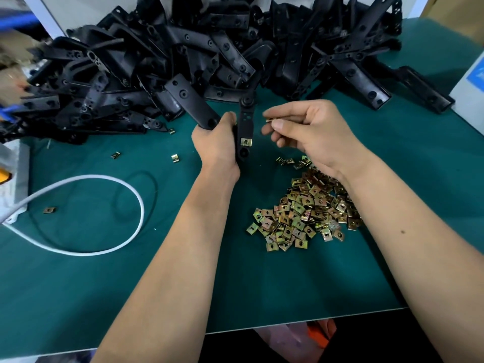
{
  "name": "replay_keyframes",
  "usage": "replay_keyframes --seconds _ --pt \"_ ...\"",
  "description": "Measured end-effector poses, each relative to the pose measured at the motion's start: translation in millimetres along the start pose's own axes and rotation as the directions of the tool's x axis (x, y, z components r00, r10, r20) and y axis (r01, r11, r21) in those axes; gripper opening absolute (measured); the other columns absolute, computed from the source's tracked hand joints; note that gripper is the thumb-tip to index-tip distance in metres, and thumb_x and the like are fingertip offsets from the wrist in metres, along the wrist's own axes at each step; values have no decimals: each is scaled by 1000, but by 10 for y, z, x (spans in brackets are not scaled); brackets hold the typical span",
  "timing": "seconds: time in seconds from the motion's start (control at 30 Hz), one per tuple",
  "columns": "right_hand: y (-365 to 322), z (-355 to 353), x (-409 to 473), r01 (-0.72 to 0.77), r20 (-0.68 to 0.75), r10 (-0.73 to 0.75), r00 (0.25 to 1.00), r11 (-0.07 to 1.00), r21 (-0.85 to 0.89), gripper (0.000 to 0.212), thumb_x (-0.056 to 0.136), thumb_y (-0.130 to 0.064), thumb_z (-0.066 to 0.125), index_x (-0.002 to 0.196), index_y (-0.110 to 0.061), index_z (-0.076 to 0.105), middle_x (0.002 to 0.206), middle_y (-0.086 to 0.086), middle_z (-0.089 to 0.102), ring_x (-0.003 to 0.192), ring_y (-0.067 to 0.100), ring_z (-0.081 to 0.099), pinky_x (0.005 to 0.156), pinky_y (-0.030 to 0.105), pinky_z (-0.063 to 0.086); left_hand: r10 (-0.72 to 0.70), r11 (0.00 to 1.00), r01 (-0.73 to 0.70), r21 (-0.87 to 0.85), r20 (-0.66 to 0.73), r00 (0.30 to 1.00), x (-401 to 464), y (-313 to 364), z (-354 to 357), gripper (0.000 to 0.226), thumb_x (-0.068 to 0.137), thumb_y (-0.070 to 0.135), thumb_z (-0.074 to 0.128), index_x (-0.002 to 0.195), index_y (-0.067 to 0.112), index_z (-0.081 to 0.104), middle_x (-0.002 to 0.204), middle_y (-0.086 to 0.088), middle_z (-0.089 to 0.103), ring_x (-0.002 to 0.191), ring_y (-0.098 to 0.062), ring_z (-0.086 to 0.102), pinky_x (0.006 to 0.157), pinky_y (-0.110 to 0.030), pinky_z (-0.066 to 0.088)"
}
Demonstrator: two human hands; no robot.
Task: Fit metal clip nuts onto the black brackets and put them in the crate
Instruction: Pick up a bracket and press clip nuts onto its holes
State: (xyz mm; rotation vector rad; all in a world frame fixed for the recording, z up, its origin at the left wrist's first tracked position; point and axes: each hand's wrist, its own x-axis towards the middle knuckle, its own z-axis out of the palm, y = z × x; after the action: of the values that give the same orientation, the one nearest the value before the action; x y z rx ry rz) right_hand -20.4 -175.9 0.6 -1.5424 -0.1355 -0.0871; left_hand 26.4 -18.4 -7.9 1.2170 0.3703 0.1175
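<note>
Gripping a black bracket (245, 127) (one clip nut already fitted), the left hand (214, 142) faces the right hand (309, 132) pinching another clip nut (269, 119).

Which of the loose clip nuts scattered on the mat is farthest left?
The lone clip nut beside the white cable loop; the other strays lie farther right, nearer the bracket pile.

Both forearms are bare, with no sleeves in view. The left hand (215, 142) and right hand (311, 134) wear no gloves or rings.

white cable (110, 189) looped on green mat (183, 284) | white box (471, 90) at right edge
</note>
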Motion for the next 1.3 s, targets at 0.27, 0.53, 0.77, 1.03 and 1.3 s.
replay_keyframes --seconds 0.27,0.53,0.77,1.03,1.3 --pt "16 196 -16 -36 -142 71 987 971 236 16 100 -15 67 95 -2 75 76 8 72 63 10 58 53 20 46 52 998 -52 29 -23 998 22 -39 6 32 83 5 69 73 16 41 64 -2 41 55 -17 39 46 -26 33" --pt "53 276 -39 -46 -165 81 983 978 206 18 99 -16 69 86 -6 76 71 6 70 61 11 57 50 20 44 78 997 -77 31 -24 997 33 -60 5 20 85 6 69 85 11 49 76 -9 47 65 -20 45 54 -31 39" --pt "54 285 -41 -52 -156 94 983 965 256 8 95 -7 70 95 -6 78 77 8 73 66 11 60 55 20 48 75 997 -74 21 -30 997 43 -71 3 21 85 5 68 86 12 48 75 -8 46 65 -20 45 55 -31 39" --pt "71 291 -38 15 -184 22 983 980 200 20 87 8 72 98 -7 78 83 5 73 73 14 67 68 24 56 39 999 -39 6 -33 999 64 -79 2 23 84 8 70 85 13 47 77 -9 51 65 -22 50 57 -34 44" --pt "58 303 -38 13 -208 40 977 969 247 14 85 8 76 93 -3 74 78 5 73 70 17 71 68 27 59 47 999 -47 24 -28 998 71 -83 7 24 82 7 69 82 12 46 68 -6 48 60 -20 49 52 -32 43"
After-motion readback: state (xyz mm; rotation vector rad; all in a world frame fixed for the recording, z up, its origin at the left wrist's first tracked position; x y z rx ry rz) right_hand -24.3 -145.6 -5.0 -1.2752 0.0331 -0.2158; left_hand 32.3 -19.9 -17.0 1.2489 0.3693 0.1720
